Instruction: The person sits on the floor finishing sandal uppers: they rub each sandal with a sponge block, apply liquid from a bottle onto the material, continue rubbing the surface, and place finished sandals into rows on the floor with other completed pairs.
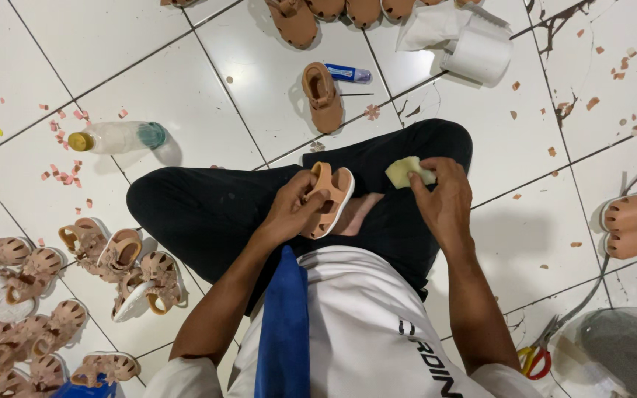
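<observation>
A person sits cross-legged on a white tiled floor [259, 74], seen from above. A heap of small tan sandals [46, 295] lies to the near left, and a plastic bottle [116, 136] lies on its side farther off. Over the lap, the left hand [289, 210] grips one tan sandal [327, 199] — fingers closed around it. Just right, the right hand [444, 203] pinches a yellow sponge [405, 171].

I saw glossy white ceramic floor tiles [274, 66]. The small sandal [326, 199] in my left hand [289, 214] looked like smooth, matt tan rubber with a white sole. My right hand [444, 203] pinched a soft, porous yellow sponge [405, 171]. The trousers [208, 210] were matt black cloth.
</observation>
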A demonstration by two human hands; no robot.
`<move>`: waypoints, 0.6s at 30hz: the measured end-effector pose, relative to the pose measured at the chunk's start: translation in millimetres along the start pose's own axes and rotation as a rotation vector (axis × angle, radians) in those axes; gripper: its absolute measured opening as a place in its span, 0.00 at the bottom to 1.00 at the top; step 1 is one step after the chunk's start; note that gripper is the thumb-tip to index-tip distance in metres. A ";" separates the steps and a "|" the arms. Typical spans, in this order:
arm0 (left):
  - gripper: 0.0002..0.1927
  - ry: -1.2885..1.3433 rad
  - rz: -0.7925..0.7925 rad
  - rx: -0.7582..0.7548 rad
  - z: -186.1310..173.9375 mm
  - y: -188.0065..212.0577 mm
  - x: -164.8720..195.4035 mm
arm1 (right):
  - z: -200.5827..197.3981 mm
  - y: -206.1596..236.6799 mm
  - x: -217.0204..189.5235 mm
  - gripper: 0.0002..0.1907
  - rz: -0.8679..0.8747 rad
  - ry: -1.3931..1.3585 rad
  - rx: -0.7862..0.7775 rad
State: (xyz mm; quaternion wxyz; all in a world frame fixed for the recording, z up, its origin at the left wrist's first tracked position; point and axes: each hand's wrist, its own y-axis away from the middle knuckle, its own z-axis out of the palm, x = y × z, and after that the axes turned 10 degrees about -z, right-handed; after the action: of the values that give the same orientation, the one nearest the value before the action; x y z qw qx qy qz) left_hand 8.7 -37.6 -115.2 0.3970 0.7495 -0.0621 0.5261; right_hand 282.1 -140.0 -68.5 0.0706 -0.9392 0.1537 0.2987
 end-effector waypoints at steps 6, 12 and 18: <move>0.16 0.034 -0.107 -0.200 32.8 -17.7 13.9 | -21.1 -5.7 20.2 0.17 0.191 -0.888 -0.059; 0.31 0.166 0.135 -0.536 54.0 -17.3 53.3 | -11.4 -10.1 -7.8 0.13 0.109 -0.576 0.081; 0.42 -0.232 0.068 -0.350 52.3 7.7 93.4 | -6.9 -7.4 -33.4 0.13 0.099 -0.469 0.142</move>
State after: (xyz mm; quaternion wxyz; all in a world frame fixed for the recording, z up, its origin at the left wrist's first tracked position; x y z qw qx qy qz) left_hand 84.4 -47.0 -39.8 0.4933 0.7222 -0.2233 0.4305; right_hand 262.4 -126.3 -43.2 0.1554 -0.8282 0.1994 0.5002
